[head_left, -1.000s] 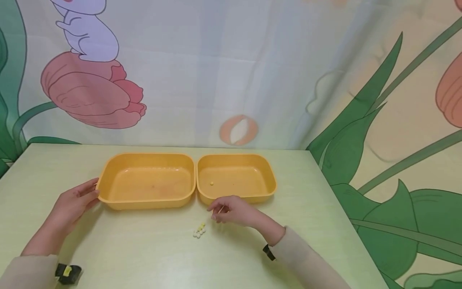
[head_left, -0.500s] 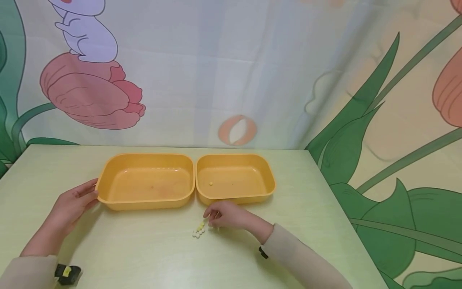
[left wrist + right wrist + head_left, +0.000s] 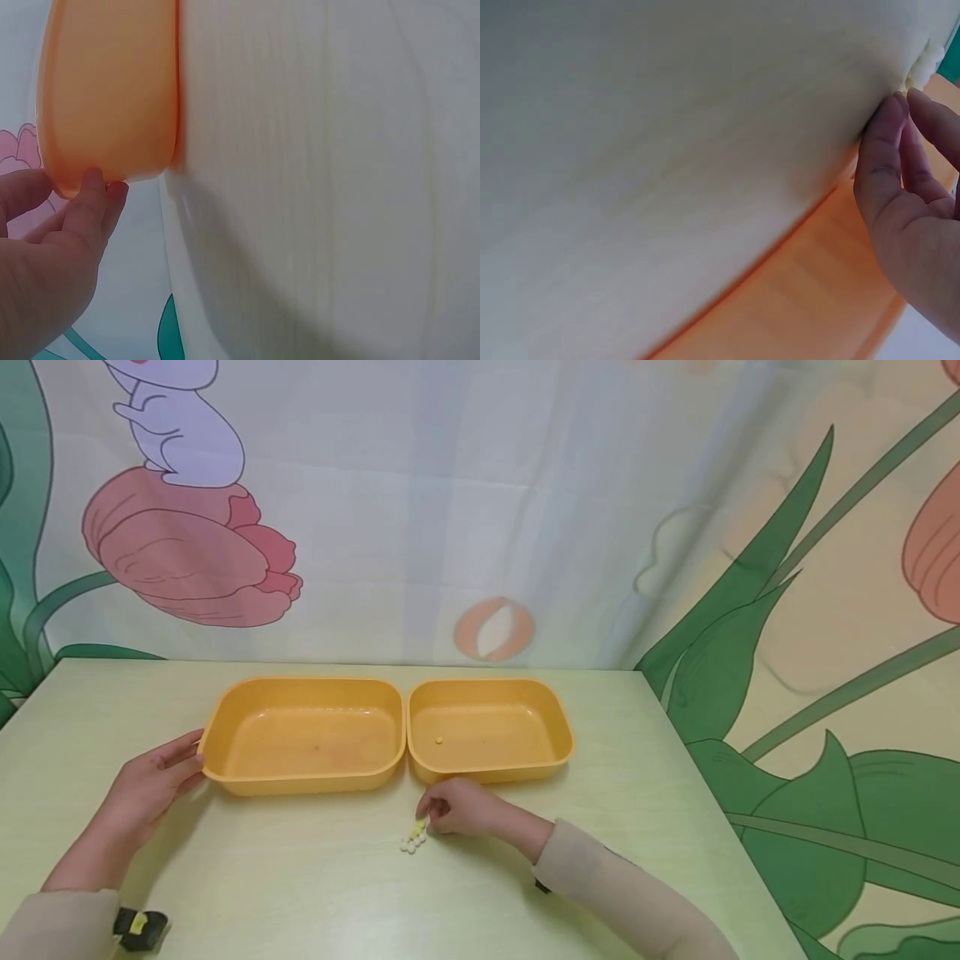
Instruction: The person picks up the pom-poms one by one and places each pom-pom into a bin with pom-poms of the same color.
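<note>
My left hand (image 3: 153, 785) grips the left end of the larger yellow plastic tray (image 3: 300, 785), thumb at the rim and fingers against the outer wall in the left wrist view. On the table in front of the trays lies a small cluster of white beads (image 3: 412, 846), with yellow ones at its upper end. There my right hand (image 3: 461, 808) pinches a small yellow bead (image 3: 901, 91) between thumb and index finger, low over the table. The fingertips largely hide this bead.
A smaller yellow tray (image 3: 517, 772) stands against the larger one's right side, with one small yellow bead (image 3: 439, 741) inside. Both trays sit toward the back of the pale table (image 3: 300, 877). A patterned curtain (image 3: 360, 527) hangs behind the table's far edge.
My right hand has moved left and slightly down from the smaller tray's front to the cluster, and its thumb and index finger have closed on a yellow bead. The left hand stays put.
</note>
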The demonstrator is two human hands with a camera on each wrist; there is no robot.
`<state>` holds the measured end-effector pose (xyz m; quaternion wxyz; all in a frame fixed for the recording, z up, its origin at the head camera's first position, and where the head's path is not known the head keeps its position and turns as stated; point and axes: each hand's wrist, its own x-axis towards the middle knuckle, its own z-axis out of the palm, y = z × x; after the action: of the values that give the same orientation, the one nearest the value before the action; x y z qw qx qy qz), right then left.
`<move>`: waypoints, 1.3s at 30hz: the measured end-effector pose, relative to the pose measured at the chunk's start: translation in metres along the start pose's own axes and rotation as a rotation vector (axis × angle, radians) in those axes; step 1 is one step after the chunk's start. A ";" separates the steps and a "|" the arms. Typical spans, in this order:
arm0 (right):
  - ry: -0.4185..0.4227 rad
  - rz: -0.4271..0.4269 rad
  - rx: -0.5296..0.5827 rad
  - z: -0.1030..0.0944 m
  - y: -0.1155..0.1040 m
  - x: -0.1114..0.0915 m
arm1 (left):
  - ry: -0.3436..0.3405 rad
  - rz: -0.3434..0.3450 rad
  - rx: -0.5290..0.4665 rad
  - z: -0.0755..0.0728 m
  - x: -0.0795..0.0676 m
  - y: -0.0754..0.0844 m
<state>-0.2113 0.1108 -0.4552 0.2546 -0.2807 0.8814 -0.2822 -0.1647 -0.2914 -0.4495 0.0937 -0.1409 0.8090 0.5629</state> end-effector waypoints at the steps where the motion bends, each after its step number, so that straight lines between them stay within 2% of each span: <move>1: -0.001 -0.003 0.003 0.000 0.000 0.001 | 0.000 0.002 0.001 0.000 0.000 0.000; 16: -0.002 -0.025 -0.025 0.001 -0.003 0.003 | 0.014 -0.007 0.008 0.000 0.003 -0.003; 24: -0.001 0.014 -0.004 -0.001 -0.002 0.001 | 0.023 -0.013 0.000 0.002 0.003 -0.002; 39: 0.002 0.020 0.060 -0.016 -0.008 -0.009 | 0.022 -0.013 -0.001 0.002 0.003 -0.001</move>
<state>-0.2115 0.1168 -0.4364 0.2647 -0.2636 0.8757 -0.3060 -0.1668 -0.2903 -0.4521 0.0883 -0.1523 0.8087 0.5612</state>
